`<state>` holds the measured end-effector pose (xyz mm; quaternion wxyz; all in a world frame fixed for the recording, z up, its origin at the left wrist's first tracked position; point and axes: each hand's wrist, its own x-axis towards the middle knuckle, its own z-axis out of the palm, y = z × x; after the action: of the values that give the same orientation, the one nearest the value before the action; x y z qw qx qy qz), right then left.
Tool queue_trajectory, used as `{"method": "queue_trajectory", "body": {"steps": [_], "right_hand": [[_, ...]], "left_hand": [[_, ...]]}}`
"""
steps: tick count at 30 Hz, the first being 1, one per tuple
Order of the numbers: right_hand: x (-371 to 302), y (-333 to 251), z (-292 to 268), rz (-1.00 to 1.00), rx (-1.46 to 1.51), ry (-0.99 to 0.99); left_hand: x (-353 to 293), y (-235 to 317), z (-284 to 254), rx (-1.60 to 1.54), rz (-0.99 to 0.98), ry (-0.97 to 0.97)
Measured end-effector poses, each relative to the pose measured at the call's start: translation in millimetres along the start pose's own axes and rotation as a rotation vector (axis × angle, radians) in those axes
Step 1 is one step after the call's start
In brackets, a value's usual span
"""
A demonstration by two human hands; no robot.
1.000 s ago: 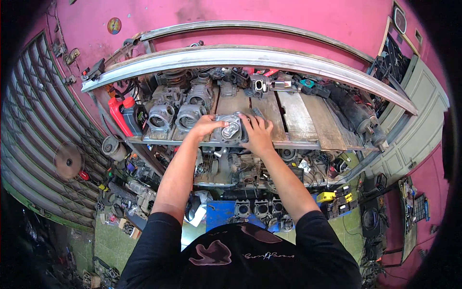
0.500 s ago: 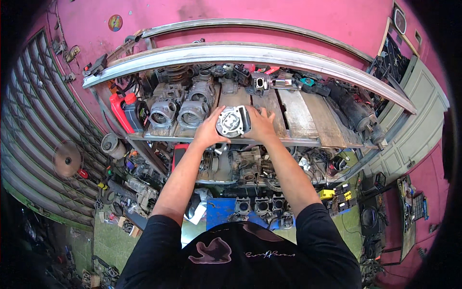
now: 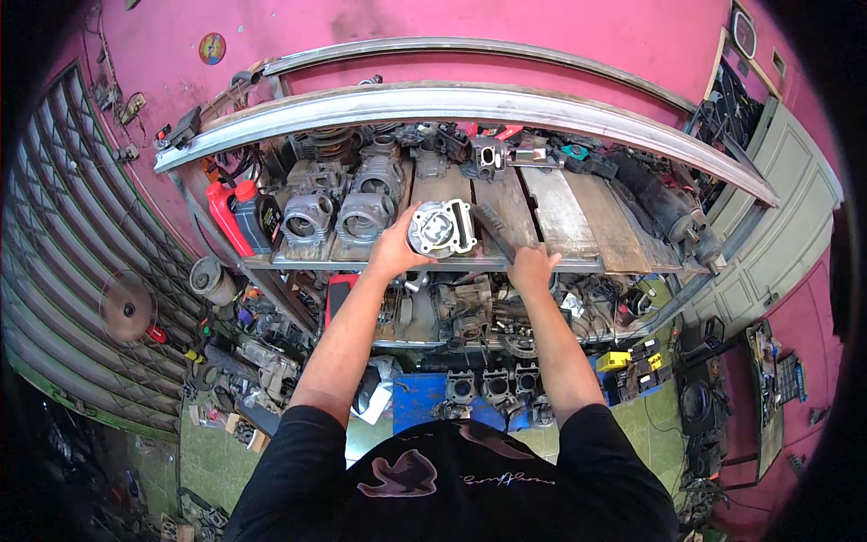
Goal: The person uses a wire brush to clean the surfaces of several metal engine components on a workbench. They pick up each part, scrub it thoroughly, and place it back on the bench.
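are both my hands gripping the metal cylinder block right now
No, only the left hand grips the metal cylinder block; the right hand holds a dark, narrow tool.

Two hands [image 3: 533, 269], one brush [image 3: 493, 229], apparently two bottles [image 3: 256, 219]

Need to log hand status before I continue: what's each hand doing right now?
Left hand: closed on the side of a metal engine part, holding it.
Right hand: closed around the end of a dark brush.

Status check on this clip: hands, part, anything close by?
Left hand holding metal engine part. Right hand gripping dark brush-like tool, beside the part. Engine casing on shelf, close to left hand.
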<state>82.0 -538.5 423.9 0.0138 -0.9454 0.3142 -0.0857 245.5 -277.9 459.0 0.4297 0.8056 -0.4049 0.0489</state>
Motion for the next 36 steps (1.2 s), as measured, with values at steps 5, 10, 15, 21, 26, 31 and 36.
{"method": "queue_trajectory", "body": {"steps": [5,10,15,21,26,31,36], "right_hand": [[-35.3,14.3,-6.0,0.08,0.5,0.039],[-60.6,17.4,17.6,0.099,0.343,0.12],[-73.0,9.3,23.2,0.197,0.377,0.179],[-106.0,-18.4,11.0,-0.015,0.947,0.475],[-109.1,-59.4,8.0,-0.163,0.551,0.424],[-57.9,-84.2,7.9,-0.141,0.496,0.504],[-71.2,-76.2,25.6,-0.194,0.449,0.621]], "left_hand": [[0.1,-1.4,-4.2,-0.041,0.032,0.016],[1.5,0.7,-4.5,-0.044,0.016,0.005],[5.6,1.7,-3.7,0.004,0.004,-0.015],[3.5,6.7,-8.7,0.109,0.031,-0.002],[3.2,7.9,-5.6,0.153,0.04,0.05],[9.3,2.6,6.1,0.105,0.032,0.071],[10.0,11.9,5.2,0.102,-0.011,0.059]]}}
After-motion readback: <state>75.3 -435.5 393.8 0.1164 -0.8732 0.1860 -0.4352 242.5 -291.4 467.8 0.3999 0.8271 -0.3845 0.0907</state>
